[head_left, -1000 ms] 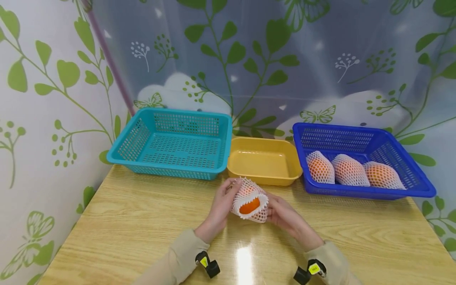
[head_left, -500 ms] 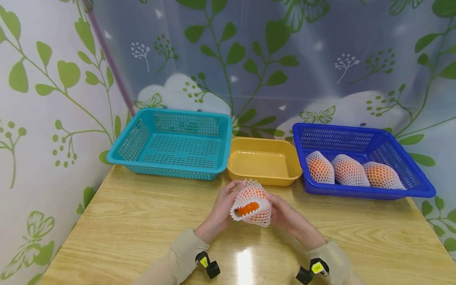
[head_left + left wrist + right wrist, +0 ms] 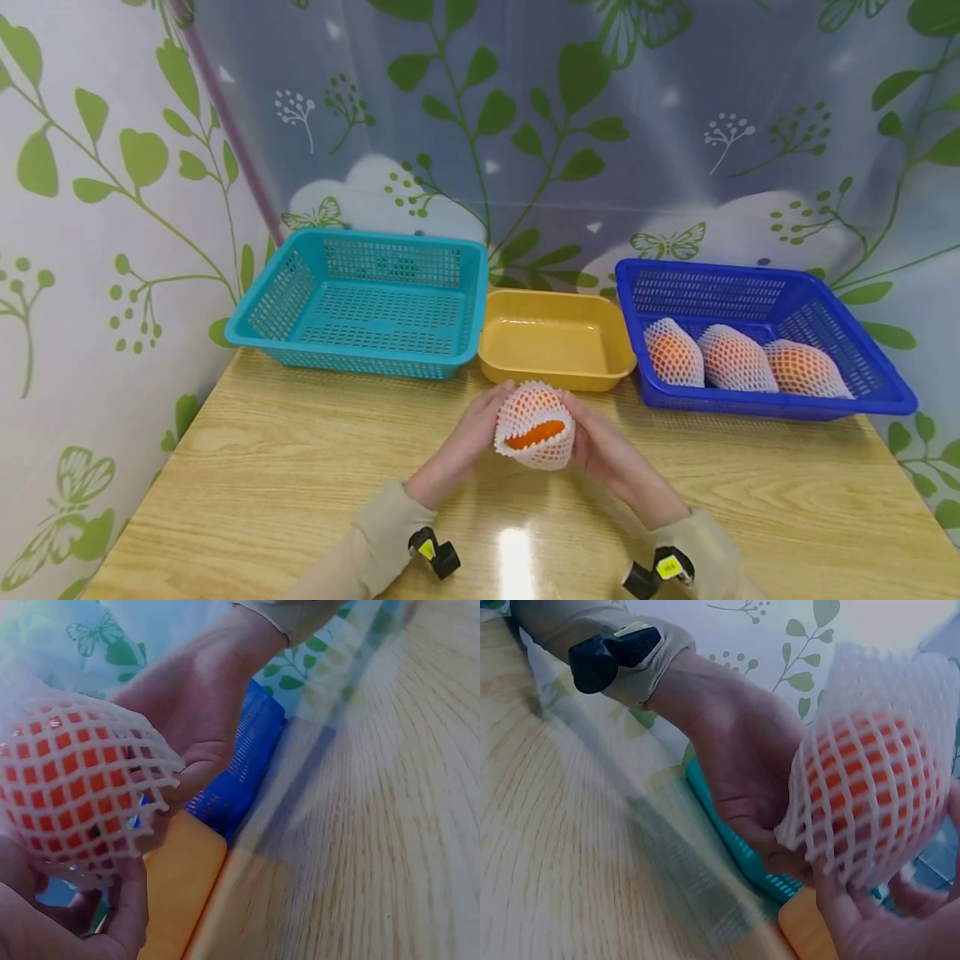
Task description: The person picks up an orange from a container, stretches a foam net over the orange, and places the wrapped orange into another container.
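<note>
Above the table, in front of the yellow tray, both hands hold an orange fruit in a white foam net [image 3: 536, 429]. Its net opening faces the person in the head view, and a strip of bare orange skin shows there. The left hand [image 3: 471, 429] grips the left side and the right hand [image 3: 606, 446] the right side. In the left wrist view, the left hand's fingers [image 3: 129, 907] lie against the net's edge from below. In the right wrist view, the right hand [image 3: 885, 922] supports the netted fruit [image 3: 870, 780]. Some fingers are hidden behind the fruit.
A teal basket [image 3: 255, 337] stands at the back left with nothing in it. The yellow tray [image 3: 525, 373] sits in the middle. To the right, a blue basket [image 3: 757, 406] holds three netted fruits [image 3: 738, 360]. A patterned curtain [image 3: 480, 200] hangs behind the wooden table [image 3: 315, 433].
The netted fruit has turned in the hands and shifted slightly right since a second ago. Its net opening has narrowed to a slanted slit. The baskets and tray have stayed put.
</note>
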Demonstrator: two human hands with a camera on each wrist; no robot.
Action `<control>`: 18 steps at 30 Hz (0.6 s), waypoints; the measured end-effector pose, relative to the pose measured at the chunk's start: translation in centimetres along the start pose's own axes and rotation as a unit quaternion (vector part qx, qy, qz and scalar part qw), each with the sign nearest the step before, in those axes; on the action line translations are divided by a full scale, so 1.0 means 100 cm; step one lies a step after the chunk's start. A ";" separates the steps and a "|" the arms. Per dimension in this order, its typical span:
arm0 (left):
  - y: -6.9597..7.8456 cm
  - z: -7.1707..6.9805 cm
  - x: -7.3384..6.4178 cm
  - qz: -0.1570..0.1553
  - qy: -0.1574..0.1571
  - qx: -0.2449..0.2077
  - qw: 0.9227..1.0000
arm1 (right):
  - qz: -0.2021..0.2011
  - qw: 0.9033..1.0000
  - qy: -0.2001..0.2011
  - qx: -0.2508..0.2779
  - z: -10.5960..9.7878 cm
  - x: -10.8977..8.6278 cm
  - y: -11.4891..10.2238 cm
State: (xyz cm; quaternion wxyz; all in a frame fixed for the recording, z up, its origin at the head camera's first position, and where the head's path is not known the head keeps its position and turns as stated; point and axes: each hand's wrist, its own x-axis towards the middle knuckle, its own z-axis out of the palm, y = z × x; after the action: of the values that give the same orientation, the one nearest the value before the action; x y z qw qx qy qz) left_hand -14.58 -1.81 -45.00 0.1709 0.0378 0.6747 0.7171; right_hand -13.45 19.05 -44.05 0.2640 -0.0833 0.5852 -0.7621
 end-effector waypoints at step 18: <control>0.003 0.001 0.001 -0.013 -0.059 -0.092 0.994 | 0.027 0.996 0.071 0.043 0.002 0.001 -0.004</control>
State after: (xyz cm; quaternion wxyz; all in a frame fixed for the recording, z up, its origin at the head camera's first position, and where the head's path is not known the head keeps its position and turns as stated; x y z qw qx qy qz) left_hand -14.70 -1.69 -44.75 0.2223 0.0550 0.5947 0.7706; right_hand -13.62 18.92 -43.62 0.2458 -0.0016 0.5714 -0.7830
